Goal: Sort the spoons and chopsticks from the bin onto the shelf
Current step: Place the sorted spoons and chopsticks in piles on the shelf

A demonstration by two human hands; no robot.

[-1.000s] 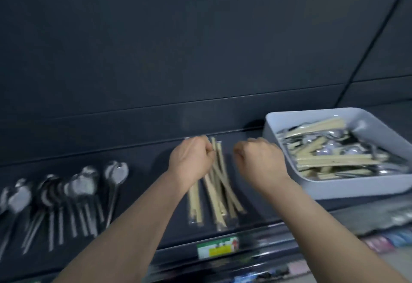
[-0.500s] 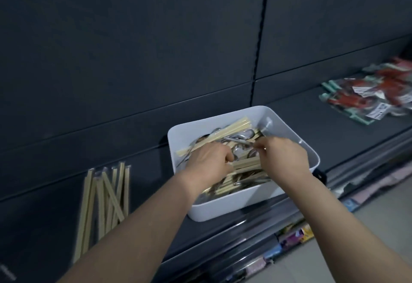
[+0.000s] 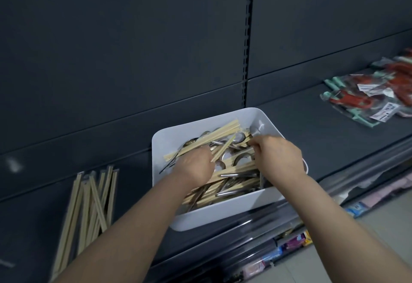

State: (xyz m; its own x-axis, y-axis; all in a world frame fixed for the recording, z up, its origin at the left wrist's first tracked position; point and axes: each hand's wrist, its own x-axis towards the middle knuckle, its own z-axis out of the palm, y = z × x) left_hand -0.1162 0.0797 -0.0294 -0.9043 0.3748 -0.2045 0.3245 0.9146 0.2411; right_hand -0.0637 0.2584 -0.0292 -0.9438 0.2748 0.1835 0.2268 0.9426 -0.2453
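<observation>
White bin (image 3: 223, 215) | left hand (image 3: 192, 167), right hand (image 3: 279, 159) inside | fingers hidden, blurred

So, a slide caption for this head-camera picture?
Left hand and right hand dig in the white bin of spoons and chopsticks; sorted chopsticks lie alongside.

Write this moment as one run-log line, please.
phase: picking | left hand: grips a chopstick pair | right hand: in bin, hold unclear | shelf: sorted chopsticks left of bin
</observation>
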